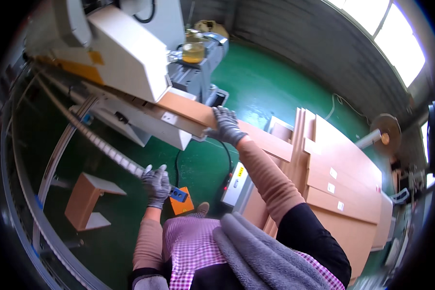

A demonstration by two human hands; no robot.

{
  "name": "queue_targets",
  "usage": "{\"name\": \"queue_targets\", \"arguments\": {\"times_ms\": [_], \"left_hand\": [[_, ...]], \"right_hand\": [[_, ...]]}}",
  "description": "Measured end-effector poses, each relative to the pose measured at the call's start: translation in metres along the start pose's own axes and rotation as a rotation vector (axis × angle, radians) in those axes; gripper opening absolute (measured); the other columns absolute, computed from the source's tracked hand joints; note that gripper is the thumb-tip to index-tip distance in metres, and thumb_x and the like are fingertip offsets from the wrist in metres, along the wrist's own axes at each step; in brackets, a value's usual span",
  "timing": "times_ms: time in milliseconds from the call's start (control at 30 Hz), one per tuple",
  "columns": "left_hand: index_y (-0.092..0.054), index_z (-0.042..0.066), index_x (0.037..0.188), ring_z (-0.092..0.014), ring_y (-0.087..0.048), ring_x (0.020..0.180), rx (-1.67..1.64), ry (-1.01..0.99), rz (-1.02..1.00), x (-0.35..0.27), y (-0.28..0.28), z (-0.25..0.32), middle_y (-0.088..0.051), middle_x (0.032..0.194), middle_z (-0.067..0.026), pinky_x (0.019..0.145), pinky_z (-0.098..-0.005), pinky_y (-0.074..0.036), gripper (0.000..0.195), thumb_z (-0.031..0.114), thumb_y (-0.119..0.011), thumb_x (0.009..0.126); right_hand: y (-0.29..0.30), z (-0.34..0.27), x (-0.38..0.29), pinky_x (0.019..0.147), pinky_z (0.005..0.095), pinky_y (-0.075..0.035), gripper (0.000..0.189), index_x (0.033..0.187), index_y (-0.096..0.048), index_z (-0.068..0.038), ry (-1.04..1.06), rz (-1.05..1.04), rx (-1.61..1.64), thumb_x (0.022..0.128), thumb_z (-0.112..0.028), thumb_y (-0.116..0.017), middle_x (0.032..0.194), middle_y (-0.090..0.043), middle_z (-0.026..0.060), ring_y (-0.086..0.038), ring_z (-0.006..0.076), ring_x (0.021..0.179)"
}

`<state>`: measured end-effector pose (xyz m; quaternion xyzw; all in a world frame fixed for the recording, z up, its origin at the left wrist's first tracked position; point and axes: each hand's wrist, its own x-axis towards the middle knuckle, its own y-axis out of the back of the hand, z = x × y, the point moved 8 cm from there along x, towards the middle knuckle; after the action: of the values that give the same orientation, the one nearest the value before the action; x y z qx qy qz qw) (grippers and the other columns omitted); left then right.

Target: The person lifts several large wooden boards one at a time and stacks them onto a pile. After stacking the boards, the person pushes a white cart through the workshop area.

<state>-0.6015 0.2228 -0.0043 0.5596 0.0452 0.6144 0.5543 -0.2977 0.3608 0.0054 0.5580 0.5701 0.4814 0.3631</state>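
My right hand [226, 125], in a grey knit glove, grips a long wood-coloured board [266, 139] across its width. The board's far end runs under the white housing [130, 50] of a machine. Beneath the board, a metal guide ledge [177, 127] projects from the machine towards me. My left hand [156, 185], also gloved, is at the near end of a roller rail [108, 149], with its fingers apart. Whether it touches the rail I cannot tell. Just right of that hand is a blue control box with buttons [178, 194], over an orange box [182, 206].
Large wood-coloured panels [342, 174] with small labels are stacked at right. A white-grey box [235, 184] with a red light stands on the green floor. A bent panel offcut [83, 201] lies at left. A cup of amber liquid [193, 53] sits on the machine. Black cables hang below.
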Motion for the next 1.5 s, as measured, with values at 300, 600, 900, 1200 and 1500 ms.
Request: {"name": "queue_targets", "arguments": {"times_ms": [300, 600, 900, 1200, 1500], "left_hand": [[-0.07, 0.004, 0.111, -0.032, -0.064, 0.079, -0.001, 0.07, -0.121, -0.009, -0.013, -0.006, -0.067, 0.082, -0.0154, 0.107, -0.0472, -0.04, 0.029, 0.019, -0.052, 0.093], [-0.071, 0.005, 0.114, -0.041, -0.057, 0.111, 0.089, 0.122, -0.137, -0.022, -0.02, -0.021, -0.07, 0.093, -0.0169, 0.104, -0.0497, -0.039, 0.031, 0.022, -0.053, 0.095], [-0.07, 0.004, 0.116, -0.041, -0.056, 0.115, -0.006, 0.167, -0.128, -0.027, -0.024, -0.031, -0.072, 0.104, -0.0142, 0.105, -0.048, -0.039, 0.035, 0.025, -0.05, 0.096], [-0.071, 0.004, 0.11, -0.033, -0.062, 0.095, 0.06, 0.109, -0.138, -0.014, -0.025, -0.013, -0.071, 0.092, -0.0153, 0.105, -0.0448, -0.041, 0.031, 0.021, -0.05, 0.096], [-0.072, 0.006, 0.112, -0.039, -0.058, 0.109, 0.004, 0.194, -0.141, -0.025, -0.028, -0.028, -0.072, 0.095, -0.0158, 0.107, -0.0471, -0.038, 0.032, 0.025, -0.052, 0.096]], "right_hand": [[-0.015, 0.015, 0.019, 0.116, 0.0537, -0.023, 0.112, 0.146, -0.036, -0.002, -0.061, -0.06, -0.026, 0.064, -0.062, -0.08, 0.144, -0.042, 0.0259, -0.039, 0.0436, 0.136], [0.029, 0.086, -0.061, 0.101, 0.0464, -0.042, 0.107, 0.149, -0.034, -0.002, -0.113, -0.178, 0.01, 0.063, -0.037, -0.088, 0.125, -0.056, 0.0234, -0.055, 0.0389, 0.117], [0.088, 0.263, -0.268, 0.104, 0.0492, -0.037, 0.091, 0.14, -0.05, -0.017, -0.412, -0.271, -0.33, 0.06, -0.034, -0.089, 0.127, -0.062, 0.0113, -0.056, 0.0349, 0.121], [0.103, 0.242, -0.268, 0.12, 0.0575, -0.005, 0.113, 0.153, -0.03, -0.012, -0.523, -0.131, -0.18, 0.064, -0.06, -0.081, 0.159, -0.024, 0.0205, -0.012, 0.0451, 0.149], [0.056, 0.235, -0.198, 0.115, 0.0552, -0.026, 0.109, 0.145, -0.04, -0.008, -0.461, -0.277, -0.143, 0.056, -0.044, -0.092, 0.138, -0.053, 0.0188, -0.045, 0.0397, 0.133]]}}
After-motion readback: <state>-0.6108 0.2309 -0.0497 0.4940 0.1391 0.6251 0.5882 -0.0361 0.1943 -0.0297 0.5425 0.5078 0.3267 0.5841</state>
